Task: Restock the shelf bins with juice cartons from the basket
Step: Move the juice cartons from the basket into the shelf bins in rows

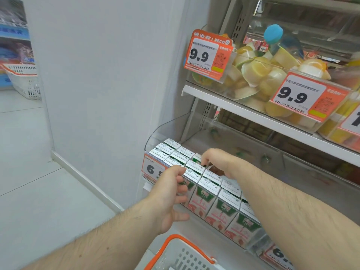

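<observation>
Juice cartons (212, 195) stand upright in the shelf bin (155, 133), tops up; left hand (167, 193) grips the front row, right hand (216, 160) pinches one carton behind.

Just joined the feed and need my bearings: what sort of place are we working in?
Most likely a small grocery or convenience store aisle. Orange price tags hang on clear shelf bins, one bin holds rows of juice cartons, and a white shopping basket with orange trim sits below.
</observation>
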`<state>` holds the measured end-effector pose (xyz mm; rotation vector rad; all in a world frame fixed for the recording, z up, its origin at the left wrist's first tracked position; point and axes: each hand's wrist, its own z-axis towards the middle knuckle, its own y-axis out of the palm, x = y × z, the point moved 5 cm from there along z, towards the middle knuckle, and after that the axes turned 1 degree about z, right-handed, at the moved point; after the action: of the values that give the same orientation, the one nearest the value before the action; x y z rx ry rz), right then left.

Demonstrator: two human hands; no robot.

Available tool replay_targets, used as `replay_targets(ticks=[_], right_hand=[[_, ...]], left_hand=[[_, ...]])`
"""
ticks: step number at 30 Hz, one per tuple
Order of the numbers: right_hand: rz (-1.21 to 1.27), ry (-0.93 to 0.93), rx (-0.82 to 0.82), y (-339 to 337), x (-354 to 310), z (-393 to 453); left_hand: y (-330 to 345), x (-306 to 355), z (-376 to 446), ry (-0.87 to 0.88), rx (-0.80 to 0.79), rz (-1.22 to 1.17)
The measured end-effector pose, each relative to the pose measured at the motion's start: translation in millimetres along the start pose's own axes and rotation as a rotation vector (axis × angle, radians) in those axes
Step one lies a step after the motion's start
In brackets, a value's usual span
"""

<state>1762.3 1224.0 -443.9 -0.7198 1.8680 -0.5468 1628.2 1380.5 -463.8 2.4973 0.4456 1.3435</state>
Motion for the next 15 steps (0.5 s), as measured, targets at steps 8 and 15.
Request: replay_targets(ticks=[8,15], right_hand=[[0.169,0.094,-0.25,0,11,14],[-0.099,0.002,-0.061,1,-32,27]], left_hand=[[3,1,1,0.003,0.073,-0.037],[5,11,-8,0.059,0.17,-0.171]])
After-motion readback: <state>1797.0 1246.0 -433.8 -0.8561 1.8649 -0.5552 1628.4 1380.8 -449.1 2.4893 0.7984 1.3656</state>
